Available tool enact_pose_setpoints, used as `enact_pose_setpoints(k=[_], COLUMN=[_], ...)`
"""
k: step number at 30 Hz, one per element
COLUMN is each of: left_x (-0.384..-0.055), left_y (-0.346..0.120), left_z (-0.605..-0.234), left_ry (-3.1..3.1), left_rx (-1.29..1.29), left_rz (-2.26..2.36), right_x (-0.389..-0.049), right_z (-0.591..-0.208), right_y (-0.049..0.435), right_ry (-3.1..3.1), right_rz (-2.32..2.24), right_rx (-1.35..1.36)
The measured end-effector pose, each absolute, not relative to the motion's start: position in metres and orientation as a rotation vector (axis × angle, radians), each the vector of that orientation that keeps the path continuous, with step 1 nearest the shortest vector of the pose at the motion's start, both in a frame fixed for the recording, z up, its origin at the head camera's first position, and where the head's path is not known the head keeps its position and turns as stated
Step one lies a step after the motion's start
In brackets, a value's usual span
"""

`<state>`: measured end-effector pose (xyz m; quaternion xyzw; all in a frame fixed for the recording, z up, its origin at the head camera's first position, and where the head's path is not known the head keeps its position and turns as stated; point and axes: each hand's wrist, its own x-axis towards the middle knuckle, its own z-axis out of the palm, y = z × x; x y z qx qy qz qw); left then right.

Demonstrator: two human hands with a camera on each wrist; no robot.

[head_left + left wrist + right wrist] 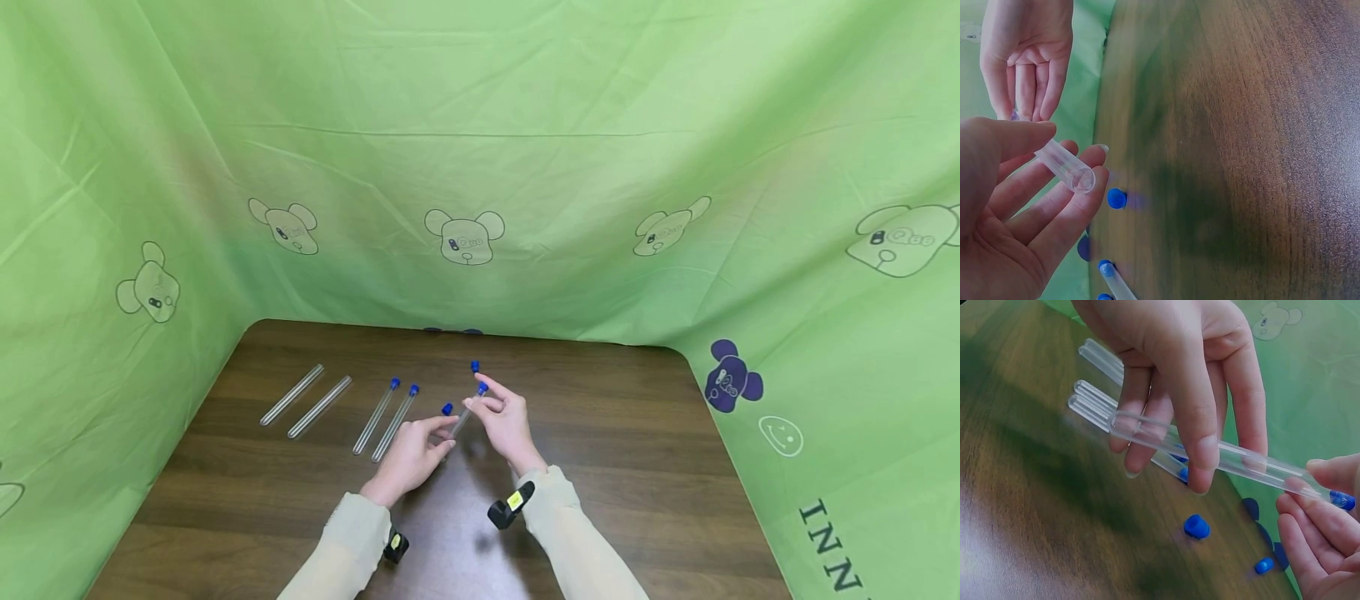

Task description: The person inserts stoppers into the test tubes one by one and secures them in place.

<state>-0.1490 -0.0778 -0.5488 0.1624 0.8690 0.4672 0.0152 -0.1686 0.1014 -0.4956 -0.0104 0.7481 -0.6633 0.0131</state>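
Observation:
A clear test tube (1279, 476) with a blue cap (1342, 500) on one end is held above the table between both hands. My left hand (411, 458) grips its lower part between thumb and fingers; the rounded bottom (1084, 181) shows in the left wrist view. At the capped end, my right hand (510, 421) pinches the tube between thumb and fingers. One loose blue cap (447, 409) lies on the table just beyond the left fingertips, and another loose cap (475, 366) is farther back, near the right fingers.
Left of the hands, two blue-capped test tubes (376, 417) lie side by side. Farther left are two test tubes without caps (320, 407). The brown wooden table (622, 467) is bordered by a green printed cloth (465, 167) at the back and sides.

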Motion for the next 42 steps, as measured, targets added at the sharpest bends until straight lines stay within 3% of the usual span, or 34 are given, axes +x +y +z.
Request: enact_pose_setpoints(k=[11, 28, 34, 42], left_x=[-0.150, -0.148, -0.148, -0.148], left_y=[-0.080, -0.080, -0.081, -0.081], left_z=[-0.550, -0.549, -0.550, -0.550], left_ry=[2.726, 2.709, 2.713, 2.725], left_rx=[0.533, 0.505, 0.490, 0.509], left_rz=[1.441, 1.440, 1.429, 1.430], right_x=[-0.186, -0.185, -0.184, -0.169], right_z=[-0.534, -0.538, -0.533, -0.498], right_y=[0.106, 0.105, 0.105, 0.101], right_ry=[2.306, 2.310, 2.285, 2.315], right_rz=[-2.088, -2.089, -2.092, -2.071], right_rx=[-0.029, -0.030, -0.040, -0.082])
